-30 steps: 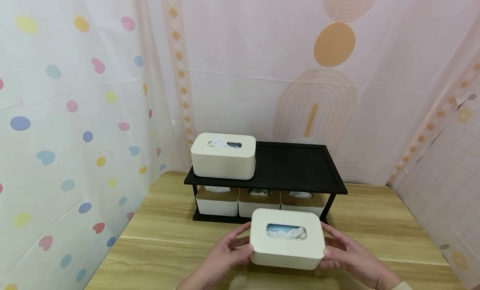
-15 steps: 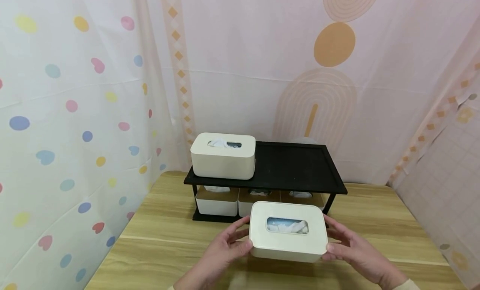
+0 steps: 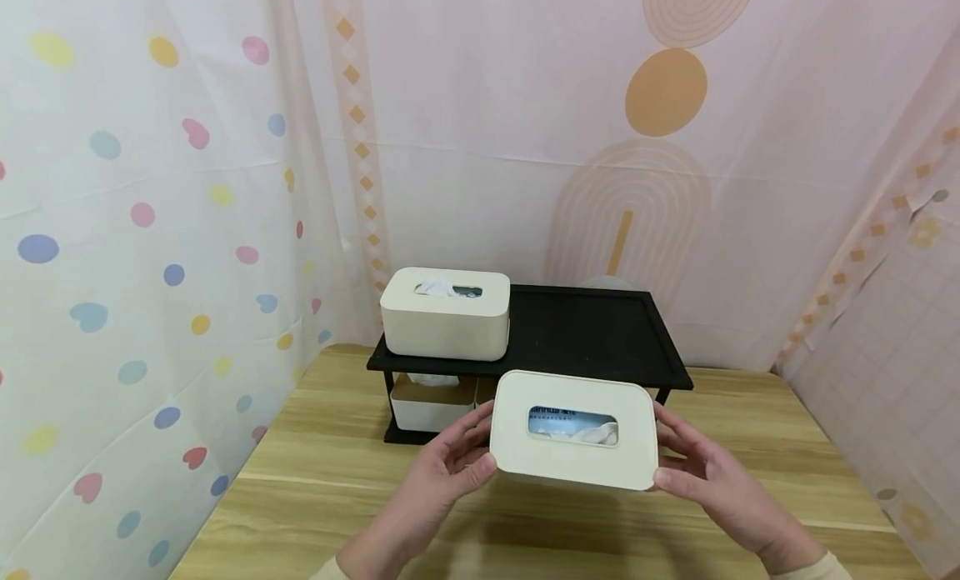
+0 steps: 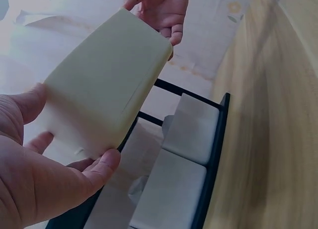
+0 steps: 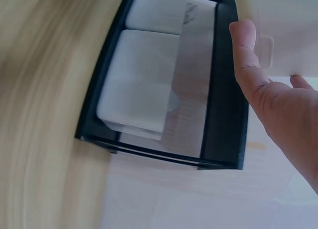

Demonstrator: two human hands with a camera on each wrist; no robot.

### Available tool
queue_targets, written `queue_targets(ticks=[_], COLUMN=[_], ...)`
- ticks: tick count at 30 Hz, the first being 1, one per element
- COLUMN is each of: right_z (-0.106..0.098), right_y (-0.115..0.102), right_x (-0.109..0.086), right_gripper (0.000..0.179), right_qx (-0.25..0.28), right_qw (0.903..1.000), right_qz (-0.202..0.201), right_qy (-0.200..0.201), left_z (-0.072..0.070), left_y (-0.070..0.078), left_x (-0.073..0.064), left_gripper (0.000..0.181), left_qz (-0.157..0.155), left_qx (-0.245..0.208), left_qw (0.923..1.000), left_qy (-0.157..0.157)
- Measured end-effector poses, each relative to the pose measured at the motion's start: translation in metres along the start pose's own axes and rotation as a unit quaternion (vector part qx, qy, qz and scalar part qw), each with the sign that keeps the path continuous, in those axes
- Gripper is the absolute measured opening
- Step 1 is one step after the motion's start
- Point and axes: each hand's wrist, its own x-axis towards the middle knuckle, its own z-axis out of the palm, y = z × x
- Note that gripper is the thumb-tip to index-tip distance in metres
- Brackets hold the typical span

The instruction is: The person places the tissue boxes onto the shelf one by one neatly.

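Note:
A cream tissue box point(image 3: 574, 463) is held up off the wooden table between both hands, its oval-cornered top tipped toward the head camera. Through the slot show a blue tissue pack point(image 3: 558, 422) and a white tissue. My left hand point(image 3: 442, 480) grips the box's left end, thumb at the front edge and fingers behind. At the opposite end my right hand point(image 3: 712, 480) grips it the same way. The left wrist view shows the box's plain long side point(image 4: 104, 75) with both hands on its ends. In the right wrist view only one end of it point(image 5: 288, 30) is visible.
Behind the held box stands a black two-tier rack point(image 3: 592, 330). On its upper shelf, at the left, sits another cream tissue box point(image 3: 446, 330). White boxes with brown lids point(image 3: 431, 409) fill the lower shelf, partly hidden. Patterned curtains point(image 3: 480, 105) hang around the wooden table point(image 3: 315, 480).
Both hands have raised the tissue box and moved it toward the rack. Its top tilts more toward the head camera, and it now hides most of the lower shelf's boxes.

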Motion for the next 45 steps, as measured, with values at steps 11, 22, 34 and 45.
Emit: queue_targets(ticks=[11,22,34,45], right_z=[-0.002,-0.001,-0.002,-0.002], right_y=[-0.015,-0.025,-0.02,-0.02], right_x=[0.002,0.009,0.014,0.016], right_gripper=[0.078,0.078,0.076,0.074], right_qx=[-0.032,-0.06,-0.046,-0.036], right_qw=[0.9976,0.9955,0.9958,0.9967], right_qz=[-0.061,-0.07,-0.073,-0.07], right_qy=[0.002,0.022,0.028,0.02], left_z=[0.002,-0.002,-0.004,-0.005], left_y=[0.014,0.019,0.017,0.015], left_x=[0.006,0.018,0.023,0.025], left_gripper=[0.069,0.067,0.066,0.066], left_qz=[0.018,0.03,0.031,0.03], left_qx=[-0.001,0.009,0.019,0.017], left_qw=[0.9998,0.9995,0.9993,0.9994], left_qy=[-0.001,-0.002,-0.003,-0.003])
